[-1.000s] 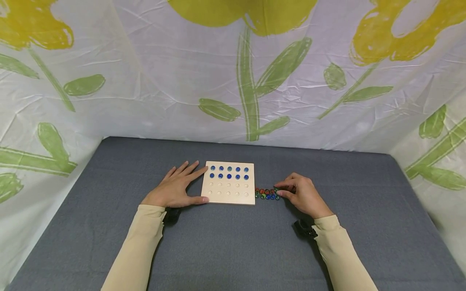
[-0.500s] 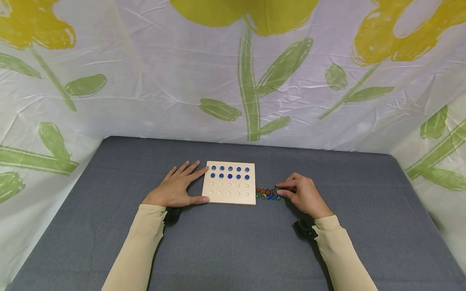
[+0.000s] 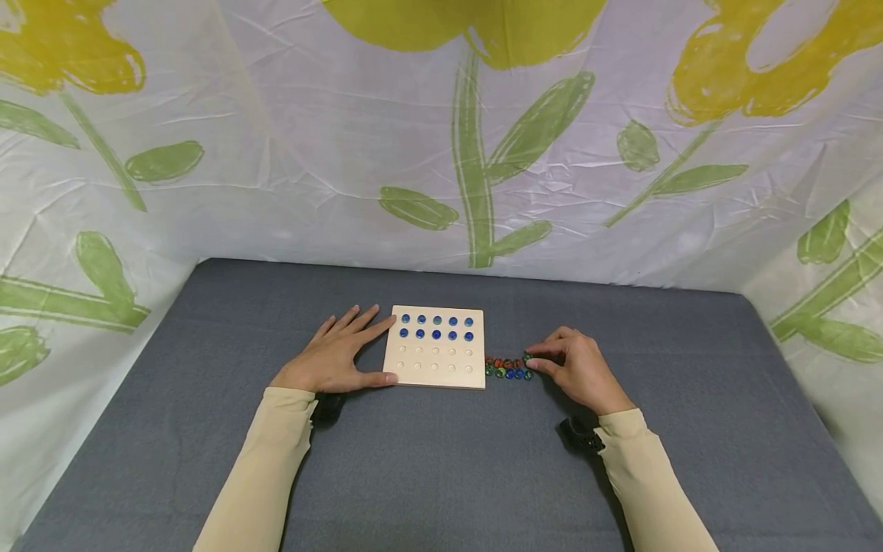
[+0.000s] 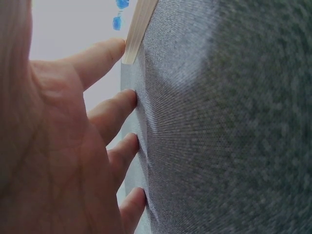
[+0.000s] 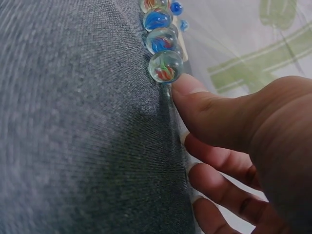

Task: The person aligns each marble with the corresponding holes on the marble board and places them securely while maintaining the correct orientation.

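On the grey cloth (image 3: pixel 441 468), the pale board (image 3: pixel 443 359) lies flat, with 10 blue marbles (image 3: pixel 437 334) seated in the 2 far rows and the 2 near rows unfilled. The left hand (image 3: pixel 336 359) clamps nothing: its fingers are spread apart, forefinger and thumb touching the board's left edge, presumably to steady it. The loose marbles (image 3: pixel 510 374) lie in 2 lines beside the right edge, likely for short reach. The right hand (image 3: pixel 581 370) pinches the end marble (image 3: pixel 527 356) between thumb and forefinger, a grip suited to small spheres.
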The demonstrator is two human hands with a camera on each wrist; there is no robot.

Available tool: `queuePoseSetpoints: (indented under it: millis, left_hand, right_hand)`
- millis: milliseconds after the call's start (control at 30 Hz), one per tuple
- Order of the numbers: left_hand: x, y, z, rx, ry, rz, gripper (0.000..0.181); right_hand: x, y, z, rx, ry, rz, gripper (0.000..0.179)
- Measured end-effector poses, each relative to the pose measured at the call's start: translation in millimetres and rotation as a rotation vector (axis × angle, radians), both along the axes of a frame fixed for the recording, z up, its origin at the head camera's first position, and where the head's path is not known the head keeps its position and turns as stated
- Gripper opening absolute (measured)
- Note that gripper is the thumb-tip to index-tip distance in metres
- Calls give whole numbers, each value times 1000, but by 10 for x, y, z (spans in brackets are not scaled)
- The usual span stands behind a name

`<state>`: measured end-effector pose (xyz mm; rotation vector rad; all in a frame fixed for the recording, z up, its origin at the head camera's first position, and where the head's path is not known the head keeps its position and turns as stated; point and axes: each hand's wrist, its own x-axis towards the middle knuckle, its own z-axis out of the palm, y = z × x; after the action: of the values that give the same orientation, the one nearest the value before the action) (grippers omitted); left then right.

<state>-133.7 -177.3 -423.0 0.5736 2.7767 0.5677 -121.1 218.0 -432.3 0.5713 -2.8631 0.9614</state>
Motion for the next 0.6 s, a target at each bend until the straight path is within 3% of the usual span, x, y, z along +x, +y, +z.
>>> queuePoseSetpoints:
  millis: [233, 600]
  left_hand:
    - [8, -8, 12, 1, 7, -1, 100]
    - [0, -1, -3, 8, 4, -2, 101]
  right_hand:
    - [-4, -2, 38, 33, 89, -17, 17]
    - [18, -167, 163, -13, 158, -9, 17]
